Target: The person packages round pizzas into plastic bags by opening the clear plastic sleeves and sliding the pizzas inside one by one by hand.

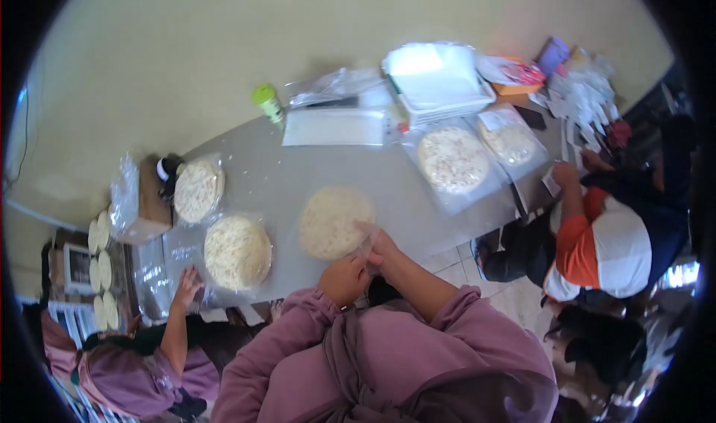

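Note:
A round, flat, pale disc (332,221) lies on the grey table, seemingly in a clear plastic bag, right in front of me. My left hand (345,280) is closed at the near edge of the bag, its fingers pinched on the plastic. Beside it, my right hand (379,244) holds the same bag edge, with its fingers reaching over the disc's lower right. To the left sits a bagged stack of speckled discs (237,253), and farther right another bagged stack (453,160).
Left, a co-worker's hand (188,285) is beside a stack; right, another person (597,236) handles papers. A cardboard box (149,210), green-lidded cup (267,102), white trays (436,80) and clear plastic sheets (334,127) stand along the table. A bagged stack (512,136) has a label.

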A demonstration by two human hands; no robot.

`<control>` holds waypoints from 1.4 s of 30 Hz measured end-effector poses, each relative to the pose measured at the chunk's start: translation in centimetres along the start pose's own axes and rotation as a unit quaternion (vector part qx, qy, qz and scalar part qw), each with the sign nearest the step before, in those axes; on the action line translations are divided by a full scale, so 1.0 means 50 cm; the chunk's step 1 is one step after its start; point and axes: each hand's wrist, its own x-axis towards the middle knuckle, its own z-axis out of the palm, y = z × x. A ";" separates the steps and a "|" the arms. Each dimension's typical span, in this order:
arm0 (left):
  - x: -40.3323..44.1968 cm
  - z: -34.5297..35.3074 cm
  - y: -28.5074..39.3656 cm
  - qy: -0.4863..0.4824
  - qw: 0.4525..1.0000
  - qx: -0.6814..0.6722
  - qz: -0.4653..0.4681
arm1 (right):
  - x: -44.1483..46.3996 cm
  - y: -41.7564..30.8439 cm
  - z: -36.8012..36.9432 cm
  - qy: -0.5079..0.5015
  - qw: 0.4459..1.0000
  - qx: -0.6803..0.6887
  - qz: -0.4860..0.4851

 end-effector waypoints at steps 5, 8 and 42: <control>-0.001 -0.010 0.051 -0.021 0.996 -0.079 0.019 | -0.064 -0.038 -0.023 -0.033 0.991 -0.039 -0.128; 0.009 -0.002 0.056 -0.038 0.993 -0.101 0.042 | -0.106 -0.119 -0.054 -0.028 0.982 -0.030 -0.186; 0.412 0.033 0.028 -0.104 0.976 -0.140 -0.133 | 0.203 -0.672 0.067 0.144 0.337 -0.838 -0.406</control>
